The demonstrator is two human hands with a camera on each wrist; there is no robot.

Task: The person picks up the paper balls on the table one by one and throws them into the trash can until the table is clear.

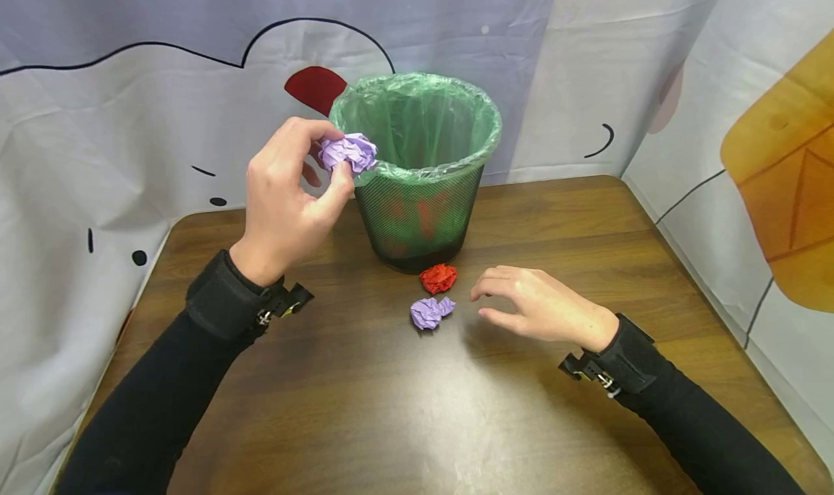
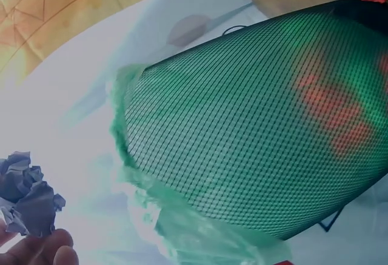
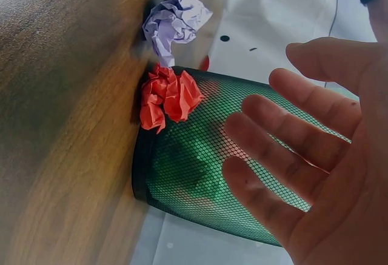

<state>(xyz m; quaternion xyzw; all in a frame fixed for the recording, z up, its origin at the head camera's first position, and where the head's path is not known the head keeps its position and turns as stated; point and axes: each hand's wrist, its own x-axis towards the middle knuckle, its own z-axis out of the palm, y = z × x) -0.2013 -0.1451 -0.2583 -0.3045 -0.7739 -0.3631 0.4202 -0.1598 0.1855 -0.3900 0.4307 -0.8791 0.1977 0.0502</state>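
My left hand (image 1: 289, 184) pinches a crumpled ball of purple paper (image 1: 350, 153) between thumb and fingers, at the left rim of a black mesh wastebasket (image 1: 417, 220). A green plastic bag (image 1: 430, 166) lines the basket and folds over its rim. In the left wrist view the purple paper ball (image 2: 30, 195) shows above the fingertips. Near the basket's foot lie a red paper ball (image 1: 439, 278) and a second purple paper ball (image 1: 430, 312). To the right of these, my right hand (image 1: 537, 303) hovers low over the table, fingers relaxed, holding nothing.
Red shapes (image 2: 333, 113) show through the mesh inside the basket. The brown wooden table (image 1: 313, 394) has a printed curtain (image 1: 156, 119) behind it and along its sides. Each wrist wears a black band with a small camera.
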